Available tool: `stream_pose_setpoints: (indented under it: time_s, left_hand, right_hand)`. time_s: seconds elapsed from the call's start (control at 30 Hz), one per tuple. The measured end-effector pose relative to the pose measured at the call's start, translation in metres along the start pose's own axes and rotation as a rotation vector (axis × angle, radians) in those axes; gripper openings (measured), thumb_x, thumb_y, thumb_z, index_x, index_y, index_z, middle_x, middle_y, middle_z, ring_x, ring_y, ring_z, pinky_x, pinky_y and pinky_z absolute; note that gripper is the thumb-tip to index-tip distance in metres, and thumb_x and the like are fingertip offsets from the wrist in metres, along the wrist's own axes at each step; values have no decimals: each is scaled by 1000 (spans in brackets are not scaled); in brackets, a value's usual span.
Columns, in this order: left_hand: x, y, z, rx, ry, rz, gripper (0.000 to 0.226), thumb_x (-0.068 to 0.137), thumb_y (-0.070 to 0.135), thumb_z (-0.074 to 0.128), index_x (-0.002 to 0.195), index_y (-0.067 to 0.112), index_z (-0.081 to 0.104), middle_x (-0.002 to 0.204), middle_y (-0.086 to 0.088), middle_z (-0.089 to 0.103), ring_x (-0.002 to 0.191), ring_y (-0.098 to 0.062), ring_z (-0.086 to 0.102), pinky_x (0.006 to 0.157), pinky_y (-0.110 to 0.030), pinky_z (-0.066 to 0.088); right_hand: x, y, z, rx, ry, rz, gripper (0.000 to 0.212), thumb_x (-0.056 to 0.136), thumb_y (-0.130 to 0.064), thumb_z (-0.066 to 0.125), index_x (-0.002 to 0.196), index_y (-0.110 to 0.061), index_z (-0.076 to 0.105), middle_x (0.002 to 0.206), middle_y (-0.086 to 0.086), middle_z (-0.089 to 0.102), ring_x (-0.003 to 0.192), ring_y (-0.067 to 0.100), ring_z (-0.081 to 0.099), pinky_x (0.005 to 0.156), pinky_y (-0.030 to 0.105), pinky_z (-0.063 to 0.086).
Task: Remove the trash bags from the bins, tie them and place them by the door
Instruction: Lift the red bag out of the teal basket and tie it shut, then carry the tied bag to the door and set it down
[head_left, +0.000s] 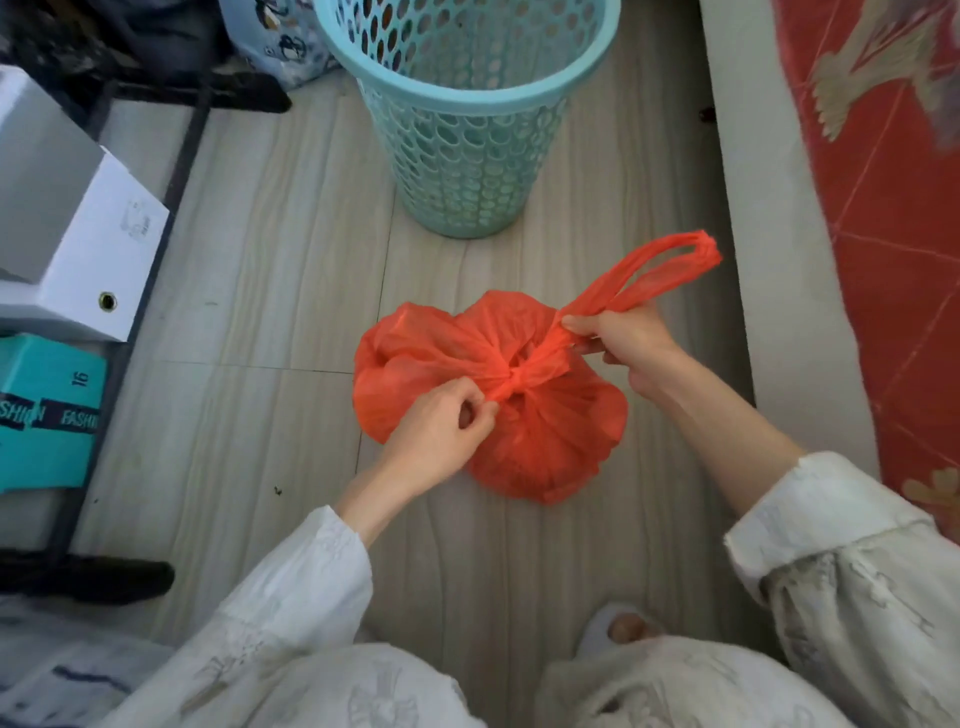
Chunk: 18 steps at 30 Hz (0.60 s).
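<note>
Head view looks straight down at a red trash bag (519, 431) lying on the pale wood-look floor (270, 260) at the centre of the frame, just below the perforated turquoise bin (467, 156) that stands in the upper middle. The bag is out of the bin and sits on the floor between the person's two forearms.

Tying is the step in hand. The bag's mouth is gathered into a knot (511, 376) at its top. The left hand (441, 431) pinches one handle end close to the knot, fingers curled round the twisted plastic. The right hand (623, 343) grips the other handle, whose long loop (660, 270) stretches away toward the upper right of the frame. The two ends are drawn in opposite directions, so the knot looks like it is being cinched. Whether it is a single crossing or already doubled cannot be told from here.

Next, the move probably calls for a steady outward pull on both ends to seat the knot, perhaps a second crossing if it sits loose, without tearing the thin film. After that the bag wants lifting by the loop and carrying to the door, which is not in view.

White boxes (78, 234) sit at the left edge, a red patterned bed cover (893, 208) at the right.
</note>
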<state>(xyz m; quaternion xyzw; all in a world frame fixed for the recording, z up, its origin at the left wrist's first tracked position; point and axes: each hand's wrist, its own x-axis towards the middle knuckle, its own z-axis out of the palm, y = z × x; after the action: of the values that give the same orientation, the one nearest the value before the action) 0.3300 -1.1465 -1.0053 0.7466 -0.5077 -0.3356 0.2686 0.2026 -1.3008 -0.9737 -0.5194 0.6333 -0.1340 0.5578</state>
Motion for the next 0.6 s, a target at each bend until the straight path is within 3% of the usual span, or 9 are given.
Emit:
stream_pose_setpoints:
  time_s: [0.07, 0.13, 0.27, 0.43, 0.5, 0.6]
  left_hand:
    - [-10, -1, -9, -2, -13, -104, 18, 84, 24, 60, 72, 20, 48, 61, 13, 43, 58, -3, 41, 59, -21, 24]
    - [-20, 10, -23, 5, -23, -169, 18, 82, 23, 63, 71, 22, 48, 63, 12, 44, 60, -5, 43, 59, -21, 25]
    - [-46, 49, -57, -8, -90, -270, 7, 80, 15, 63, 79, 16, 56, 68, 5, 48, 71, -18, 48, 64, -24, 29]
    - [-102, 109, -114, -84, -214, -402, 19, 81, 7, 59, 98, -2, 62, 92, -19, 59, 86, -31, 57, 75, -26, 37]
    - [-128, 139, -141, -151, -254, -462, 24, 82, 13, 57, 102, -1, 60, 84, -13, 57, 78, -25, 55, 75, -28, 40]
    - [-164, 186, -186, -257, -255, -567, 20, 86, 3, 55, 105, 2, 57, 80, -3, 52, 66, -10, 48, 65, -14, 39]
  right_hand:
    - [-24, -2, -7, -20, -72, 34, 12, 75, -5, 70, 81, -14, 64, 71, -2, 62, 44, -3, 57, 41, 8, 39]
    - [-51, -9, -12, 4, -129, 64, 14, 75, -5, 71, 86, -12, 65, 78, 0, 65, 58, 5, 60, 59, 17, 48]
    - [-109, -43, -18, 19, -154, 133, 22, 73, -1, 72, 71, -18, 60, 81, 4, 64, 76, 19, 60, 84, 38, 51]
    - [-175, -85, -34, -116, -227, 229, 28, 68, -13, 78, 76, -30, 58, 102, 11, 67, 88, 26, 63, 85, 44, 54]
    - [-206, -105, -42, -124, -204, 239, 32, 65, -11, 80, 74, -31, 57, 99, 10, 65, 91, 27, 60, 90, 52, 50]
    - [-260, -141, -54, -120, -219, 287, 28, 65, -11, 81, 88, -16, 65, 101, 14, 66, 90, 26, 59, 91, 53, 49]
